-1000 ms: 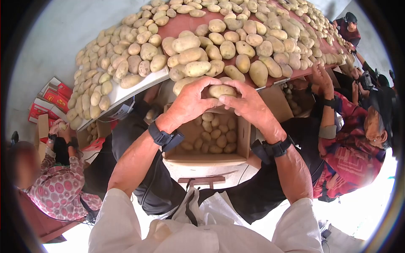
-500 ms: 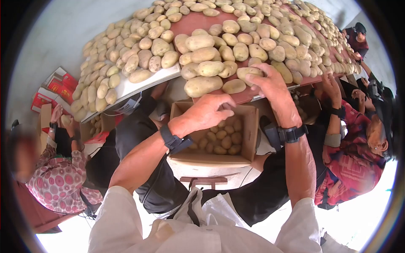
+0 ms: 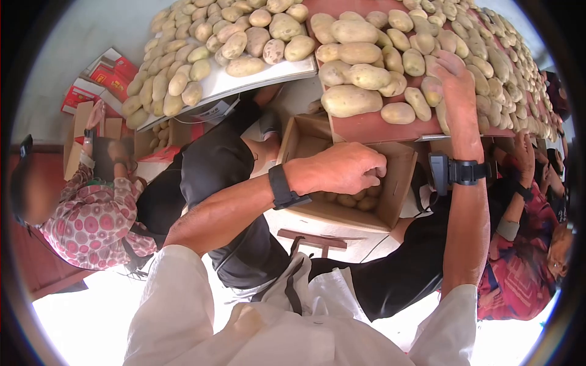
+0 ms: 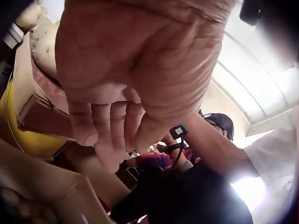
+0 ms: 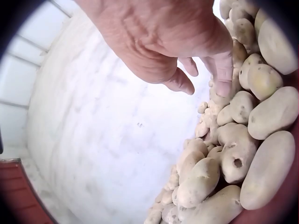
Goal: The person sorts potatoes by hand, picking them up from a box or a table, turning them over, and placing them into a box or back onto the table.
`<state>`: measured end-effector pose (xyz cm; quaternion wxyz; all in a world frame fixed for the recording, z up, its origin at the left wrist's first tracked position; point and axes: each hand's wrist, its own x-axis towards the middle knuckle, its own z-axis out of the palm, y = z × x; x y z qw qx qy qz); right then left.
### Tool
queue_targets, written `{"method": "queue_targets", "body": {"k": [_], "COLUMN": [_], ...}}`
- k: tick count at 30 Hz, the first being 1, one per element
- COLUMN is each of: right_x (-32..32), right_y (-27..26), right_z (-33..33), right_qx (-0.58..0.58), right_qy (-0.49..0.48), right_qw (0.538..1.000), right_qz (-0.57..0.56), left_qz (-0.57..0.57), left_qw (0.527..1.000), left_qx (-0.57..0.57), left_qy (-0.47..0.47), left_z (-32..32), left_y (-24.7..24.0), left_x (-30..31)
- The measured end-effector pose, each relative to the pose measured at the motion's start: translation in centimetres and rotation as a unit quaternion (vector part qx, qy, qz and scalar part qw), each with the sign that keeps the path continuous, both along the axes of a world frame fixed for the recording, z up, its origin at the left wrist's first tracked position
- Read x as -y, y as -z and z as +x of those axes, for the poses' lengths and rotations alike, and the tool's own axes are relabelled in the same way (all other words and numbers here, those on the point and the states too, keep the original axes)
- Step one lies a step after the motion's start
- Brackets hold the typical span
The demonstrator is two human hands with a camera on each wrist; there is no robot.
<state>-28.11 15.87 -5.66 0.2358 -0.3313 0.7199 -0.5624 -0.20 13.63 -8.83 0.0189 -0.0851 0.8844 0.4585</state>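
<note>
So we've got our right grip [image 3: 453,68] reaching in over the pile of potatoes [image 3: 368,76] on the red counter [image 3: 361,127]. From the right wrist view the thumb and fingers are well apart with nothing between them. One fingertip lines up with a potato, but we can't tell if it's actually touching. Left grip [image 3: 342,168] hangs above the cardboard box [image 3: 395,183], fingers loosely bent, and the left wrist view shows nothing in the palm. A few potatoes [image 3: 366,203] are down in the box, most of that batch hidden behind the hand.

Tips for the pick, as we'd see it: go for one potato, thumb on one side and fingers on the other, across the narrow width, and lift straight up. They're packed tight and touching, so dragging one sideways could send its neighbours rolling. Watch the big potato [image 3: 351,101] near the front edge especially; we'd keep our forearm off it.

We'd also turn each one over for a look. See the potato with the dark pit [image 5: 238,154] in the right wrist view? Easy to miss from above. Anything bound for the box we'd lower in gently, since a drop could bruise it.
</note>
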Motion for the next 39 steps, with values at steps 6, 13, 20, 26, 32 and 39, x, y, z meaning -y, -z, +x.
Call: {"method": "queue_targets", "body": {"k": [6, 13, 20, 26, 32, 39], "right_x": [-1.0, -3.3, -5.2, -5.5, -7.0, -8.6], "right_y": [-0.5, -2.6, -1.4, 1.3, 0.2, 0.1], "right_z": [1.1, 5.3, 11.3, 14.1, 14.0, 14.0], "right_qx": [-0.021, -0.057, -0.012, -0.166, -0.22, -0.221], "right_qy": [-0.029, 0.036, -0.136, -0.314, -0.377, -0.455], "right_qw": [0.999, 0.997, 0.991, 0.935, 0.896, 0.843], "right_qz": [0.013, -0.03, -0.009, 0.023, 0.089, 0.18], "left_qz": [-0.027, -0.017, 0.117, 0.094, -0.002, -0.225], "left_qw": [0.999, 0.999, 0.939, 0.891, 0.977, 0.916], "left_qx": [-0.002, -0.029, -0.195, -0.2, 0.141, 0.333], "left_qy": [0.031, 0.007, -0.258, -0.396, -0.161, -0.012], "left_z": [1.6, 2.5, 7.2, 11.8, 11.0, 8.6], "left_y": [0.1, -0.7, -6.9, -9.6, -4.6, 12.5], "left_x": [0.1, 1.3, 5.8, 9.5, 13.9, 21.5]}}
